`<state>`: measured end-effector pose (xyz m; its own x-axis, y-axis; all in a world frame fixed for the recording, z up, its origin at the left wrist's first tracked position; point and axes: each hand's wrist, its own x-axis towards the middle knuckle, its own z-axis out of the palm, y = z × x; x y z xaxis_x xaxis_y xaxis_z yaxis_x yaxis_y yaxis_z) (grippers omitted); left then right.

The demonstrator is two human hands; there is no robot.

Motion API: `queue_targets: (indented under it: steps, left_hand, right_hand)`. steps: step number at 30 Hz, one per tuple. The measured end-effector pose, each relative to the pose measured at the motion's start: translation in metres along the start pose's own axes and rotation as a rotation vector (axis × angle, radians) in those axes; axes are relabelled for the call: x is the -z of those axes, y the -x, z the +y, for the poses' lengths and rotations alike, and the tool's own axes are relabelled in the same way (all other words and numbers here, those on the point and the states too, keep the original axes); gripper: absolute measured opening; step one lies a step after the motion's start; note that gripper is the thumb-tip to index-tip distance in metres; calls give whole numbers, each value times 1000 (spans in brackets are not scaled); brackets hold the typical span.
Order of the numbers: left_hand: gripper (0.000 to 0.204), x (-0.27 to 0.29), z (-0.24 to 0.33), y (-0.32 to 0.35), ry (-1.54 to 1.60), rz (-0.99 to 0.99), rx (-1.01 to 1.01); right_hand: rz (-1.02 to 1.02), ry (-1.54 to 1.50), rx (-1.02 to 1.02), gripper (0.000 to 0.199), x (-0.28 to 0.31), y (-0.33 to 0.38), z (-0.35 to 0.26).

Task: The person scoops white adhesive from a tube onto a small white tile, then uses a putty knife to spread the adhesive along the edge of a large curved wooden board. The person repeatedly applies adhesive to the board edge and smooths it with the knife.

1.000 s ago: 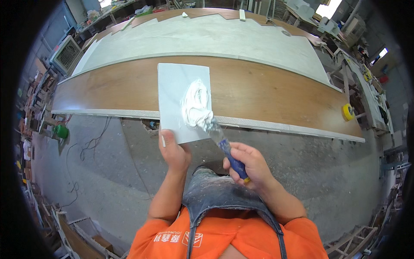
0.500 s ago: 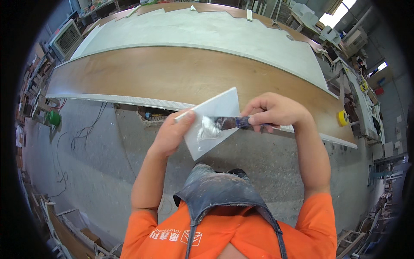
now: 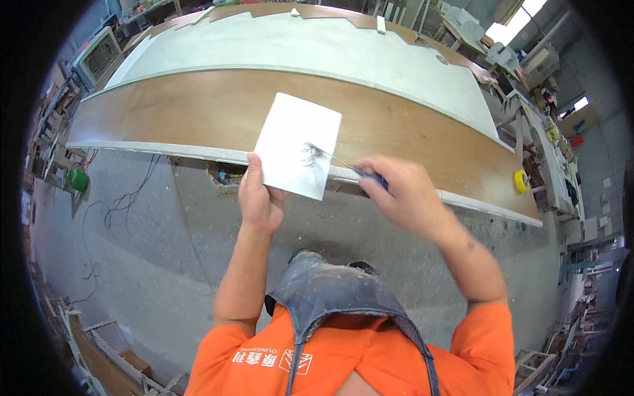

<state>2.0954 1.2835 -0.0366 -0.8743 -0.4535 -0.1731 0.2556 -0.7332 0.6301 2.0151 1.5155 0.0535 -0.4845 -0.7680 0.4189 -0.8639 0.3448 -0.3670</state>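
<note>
My left hand (image 3: 259,201) grips the lower left edge of a flat white board (image 3: 294,125), its thumb on the front face. A lump of white paste (image 3: 308,157) sits on that face, toward the right side. In my right hand (image 3: 408,197) is a putty knife with a dark blue handle (image 3: 376,179). The knife is seen nearly edge-on, its tip at the paste. Both hands are above the near edge of a long brown tabletop (image 3: 198,99). Fingers behind the board are partly hidden.
A large pale sheet (image 3: 264,49) lies across the far part of the table. A yellow tape roll (image 3: 522,181) is near the right end. On the left are a green spool (image 3: 77,179) and loose cables (image 3: 122,210) on the floor. A bench (image 3: 551,152) stands at the right.
The board has been raised away from me and turned more upright. My right hand has turned the putty knife from broad side to nearly edge-on, staying at the paste.
</note>
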Motion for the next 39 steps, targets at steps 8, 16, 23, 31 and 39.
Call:
queue_targets:
  steps: [8, 16, 23, 31, 39]
  left_hand:
    - [49, 24, -26, 3, -247, -29, -345]
    - [53, 24, -25, 2, -242, -56, -159]
    - [51, 20, -29, 0, -275, -111, -142]
    - [55, 2, -29, -9, -256, -113, -115]
    - [48, -18, -21, -21, -185, -84, -152]
  right_hand:
    - [-69, -1490, -1071, 35, -36, 29, -8]
    - [-279, -246, -538, 29, -9, 36, -18]
    - [-200, -166, -453, 31, -9, 33, -24]
    - [-77, -170, -472, 27, 1, 35, -32]
    - [99, -853, -873, 37, -37, 41, -53]
